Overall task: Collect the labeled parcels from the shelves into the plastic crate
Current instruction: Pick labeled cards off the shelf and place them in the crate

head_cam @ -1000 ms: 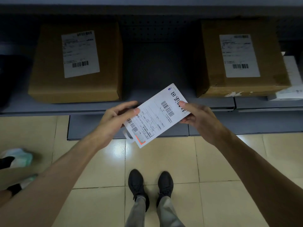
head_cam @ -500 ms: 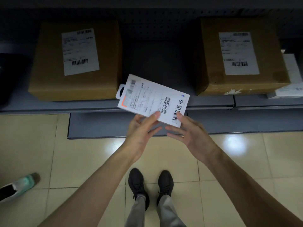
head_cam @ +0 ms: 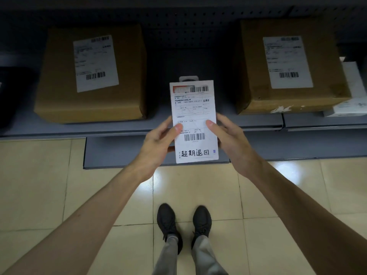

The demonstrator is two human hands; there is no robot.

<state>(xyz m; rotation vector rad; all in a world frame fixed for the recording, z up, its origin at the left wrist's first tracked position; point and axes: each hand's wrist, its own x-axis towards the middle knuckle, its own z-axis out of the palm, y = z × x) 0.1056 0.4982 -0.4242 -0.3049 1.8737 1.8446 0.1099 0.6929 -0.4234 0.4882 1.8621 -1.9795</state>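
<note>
A flat white parcel with a shipping label, barcodes and handwritten black characters stands upright in front of me, over the shelf edge. My left hand grips its left edge and my right hand grips its right edge, thumbs on the label. Two brown cardboard parcels with white labels rest on the grey shelf: one at the left, one at the right. No plastic crate is in view.
A white box lies at the shelf's far right, and a dark object at its far left. A lower shelf ledge juts out over the beige tiled floor. My black shoes stand below.
The white parcel has been turned from a slanted, sideways position to upright with the label facing me. Both hands shifted from its lower edge to its two sides.
</note>
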